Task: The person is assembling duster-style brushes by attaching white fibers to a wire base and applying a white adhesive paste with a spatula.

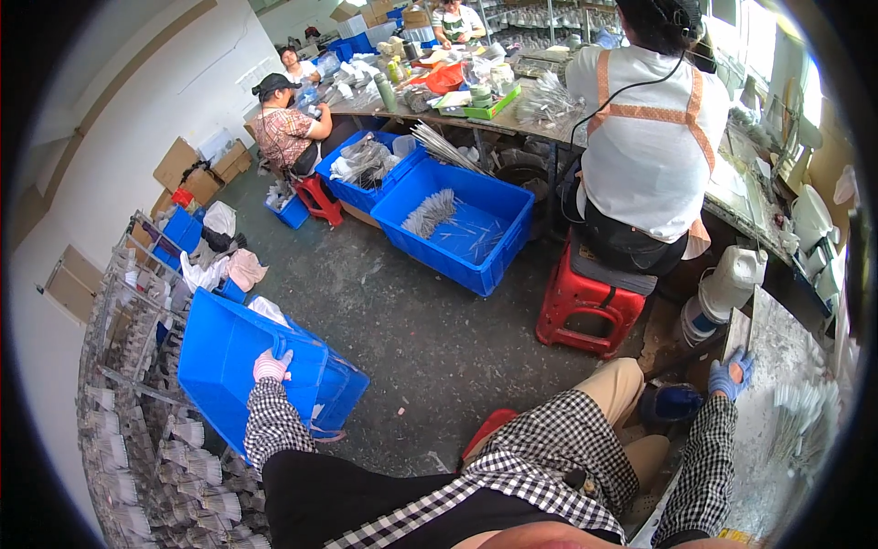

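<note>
While the left hand (272, 366) grips the top rim of the tilted blue crate (229, 366), fingers curled shut over the edge, the crate leans on the floor (430, 320) beside a wire rack (137, 384). It could slip & tip, since only one hand holds it. Right hand (729, 375), approx. half open, rests on the surface (777, 366), well apart from the crate.

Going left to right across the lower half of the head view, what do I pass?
Wire rack of bundles → tilted blue crate gripped by the left hand → grey floor → red stool → white jug → right hand on the worktable.
</note>
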`<action>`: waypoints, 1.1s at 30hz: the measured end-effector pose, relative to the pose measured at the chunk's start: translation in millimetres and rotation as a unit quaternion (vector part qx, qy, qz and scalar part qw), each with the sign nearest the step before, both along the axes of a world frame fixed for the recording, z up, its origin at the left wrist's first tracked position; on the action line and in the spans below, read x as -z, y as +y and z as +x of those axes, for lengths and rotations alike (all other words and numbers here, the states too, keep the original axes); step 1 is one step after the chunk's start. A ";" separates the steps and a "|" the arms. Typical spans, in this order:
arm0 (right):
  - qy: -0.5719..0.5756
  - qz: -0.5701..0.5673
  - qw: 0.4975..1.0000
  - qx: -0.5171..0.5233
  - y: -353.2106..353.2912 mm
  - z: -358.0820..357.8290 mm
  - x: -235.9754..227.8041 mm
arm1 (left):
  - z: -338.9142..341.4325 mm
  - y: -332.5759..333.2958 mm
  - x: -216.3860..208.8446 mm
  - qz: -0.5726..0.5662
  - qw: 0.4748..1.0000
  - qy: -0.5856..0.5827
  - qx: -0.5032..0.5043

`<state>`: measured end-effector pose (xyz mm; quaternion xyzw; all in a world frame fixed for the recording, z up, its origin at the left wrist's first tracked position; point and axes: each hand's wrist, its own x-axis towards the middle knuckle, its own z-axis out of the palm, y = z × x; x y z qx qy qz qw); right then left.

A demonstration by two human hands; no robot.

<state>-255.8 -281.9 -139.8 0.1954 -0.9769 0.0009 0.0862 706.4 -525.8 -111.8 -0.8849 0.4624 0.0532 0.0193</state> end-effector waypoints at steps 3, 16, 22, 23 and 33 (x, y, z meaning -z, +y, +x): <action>-0.001 0.001 1.000 0.005 -4.7 6.5 -6.7 | -0.7 -0.4 0.1 0.005 1.000 -0.004 0.003; 0.013 -0.020 1.000 -0.013 -4.0 1.3 -1.3 | 8.8 -10.3 13.3 0.029 0.999 -0.028 -0.015; 0.026 -0.011 1.000 -0.008 -1.1 -1.5 3.6 | -2.9 -10.2 5.0 0.035 0.999 -0.023 -0.028; 0.026 -0.010 1.000 -0.010 -2.2 -1.6 3.2 | -2.5 -10.4 5.5 0.025 0.999 -0.019 -0.026; 0.017 -0.022 1.000 0.001 -7.5 1.0 -0.7 | 1.0 -4.0 10.2 0.026 0.999 -0.018 -0.020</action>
